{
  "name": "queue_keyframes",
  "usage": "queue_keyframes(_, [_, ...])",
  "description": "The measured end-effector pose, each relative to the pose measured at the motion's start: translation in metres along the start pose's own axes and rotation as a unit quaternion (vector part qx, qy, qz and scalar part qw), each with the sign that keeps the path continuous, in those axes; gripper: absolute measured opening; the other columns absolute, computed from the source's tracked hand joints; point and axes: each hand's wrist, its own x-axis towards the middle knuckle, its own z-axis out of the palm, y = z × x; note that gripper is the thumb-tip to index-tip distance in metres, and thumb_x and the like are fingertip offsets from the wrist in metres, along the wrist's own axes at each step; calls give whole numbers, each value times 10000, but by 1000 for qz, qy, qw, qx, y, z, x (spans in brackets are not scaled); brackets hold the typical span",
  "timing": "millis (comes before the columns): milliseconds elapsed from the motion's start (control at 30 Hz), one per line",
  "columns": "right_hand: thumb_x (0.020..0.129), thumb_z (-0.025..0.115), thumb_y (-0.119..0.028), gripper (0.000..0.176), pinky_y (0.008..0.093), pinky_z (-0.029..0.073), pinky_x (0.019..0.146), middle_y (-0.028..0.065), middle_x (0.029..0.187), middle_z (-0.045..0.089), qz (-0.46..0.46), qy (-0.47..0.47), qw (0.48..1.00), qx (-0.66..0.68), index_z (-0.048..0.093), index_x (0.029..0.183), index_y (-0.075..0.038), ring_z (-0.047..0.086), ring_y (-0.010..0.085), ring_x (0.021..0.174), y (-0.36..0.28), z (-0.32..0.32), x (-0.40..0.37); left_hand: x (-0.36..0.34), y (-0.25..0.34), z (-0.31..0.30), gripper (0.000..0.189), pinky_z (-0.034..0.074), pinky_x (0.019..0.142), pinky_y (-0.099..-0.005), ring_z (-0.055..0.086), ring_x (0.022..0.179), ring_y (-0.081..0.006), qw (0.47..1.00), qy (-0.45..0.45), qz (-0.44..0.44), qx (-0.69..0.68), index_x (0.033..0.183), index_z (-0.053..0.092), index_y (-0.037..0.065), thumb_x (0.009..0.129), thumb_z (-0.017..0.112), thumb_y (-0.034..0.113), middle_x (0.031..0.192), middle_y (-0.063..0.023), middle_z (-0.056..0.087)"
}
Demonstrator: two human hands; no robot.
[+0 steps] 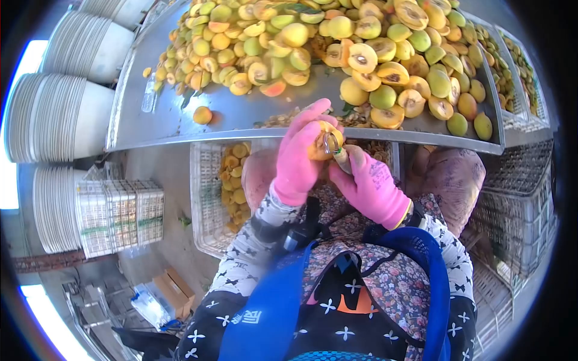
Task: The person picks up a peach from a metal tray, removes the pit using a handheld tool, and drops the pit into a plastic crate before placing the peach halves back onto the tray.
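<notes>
My left hand (299,157), in a pink glove, holds a halved yellow fruit (320,146) just off the front edge of the metal table (198,139). In my right hand (374,183), also gloved in pink, is a small tool with a pale handle (342,160). Its looped metal end lies against the cut face of the fruit. Behind my hands, heaps of whole and halved yellow-green fruits (385,96) cover the back and right of the table.
A white crate (208,201) with fruit halves stands below the table edge. Stacked white tubs (57,117) and crates (120,213) are at the left, grey crates (515,204) at the right. One fruit (202,115) and a clear bottle (148,95) lie on the table's left part.
</notes>
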Motion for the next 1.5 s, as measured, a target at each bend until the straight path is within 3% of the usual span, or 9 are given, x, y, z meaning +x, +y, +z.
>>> queue_keyframes(167, [915,646,-295,305,473,506,645,170,854,630,31,-43,993,-106,515,1043,-52,647,376,754,17,-9,-7,2,-19,9,459,517,954,-408,617,1063,-273,998,33,-48,-2,1431,438,11,1034,446,241,1204,-161,602])
queue_keyframes(533, [879,686,-227,278,440,495,632,132,862,615,37,-66,972,-222,525,1024,-55,642,350,747,21,-4,-9,2,-20,7,408,496,894,-304,614,979,-176,992,27,-46,110,1352,499,-45,990,547,136,1061,-105,653])
queue_keyframes(733, [891,680,-245,309,486,490,590,199,728,622,111,-123,986,-33,481,990,-30,644,405,689,20,-3,-11,4,-26,7,394,520,835,-314,629,914,-185,993,64,-62,77,1309,530,-28,960,592,143,1001,-103,665])
queue_keyframes(933, [895,674,-200,274,475,484,563,216,675,612,58,-86,992,74,511,985,2,640,419,667,26,3,-14,5,-26,6,380,550,780,-319,653,874,-199,991,76,-71,88,1290,539,-20,951,597,141,988,-114,676])
queue_keyframes(1133, [884,659,-183,227,364,454,482,118,645,602,209,-104,947,219,540,982,-16,621,249,524,3,-2,-7,12,-11,21,362,545,749,-320,649,832,-202,984,17,-37,172,1257,535,-44,995,521,206,975,-149,668])
queue_keyframes(1233, [911,632,-200,206,319,462,500,84,724,637,348,-214,820,402,572,1003,-27,614,195,541,-1,-29,8,14,-10,30,414,556,678,-329,661,747,-220,992,39,-27,121,1115,595,-38,1035,465,347,902,-159,677])
queue_keyframes(1267, [901,640,-184,177,264,412,444,19,721,592,378,-260,759,462,565,984,-47,540,103,496,3,-36,8,15,-8,33,432,556,664,-331,660,724,-223,989,67,-72,109,1076,608,-33,1034,469,373,876,-157,678])
queue_keyframes(1400, [891,636,-181,186,259,398,425,23,662,557,353,-306,728,502,552,978,-39,518,110,461,13,-36,3,16,-19,28,496,551,629,-331,652,651,-227,983,94,-76,140,950,639,-22,1016,499,450,788,-151,673])
queue_keyframes(1500, [878,624,-167,180,263,385,418,28,597,530,358,-301,745,476,550,949,-19,506,127,433,13,-32,2,20,-11,21,498,543,620,-322,649,644,-221,968,55,-177,171,935,642,-17,1018,501,453,781,-150,673])
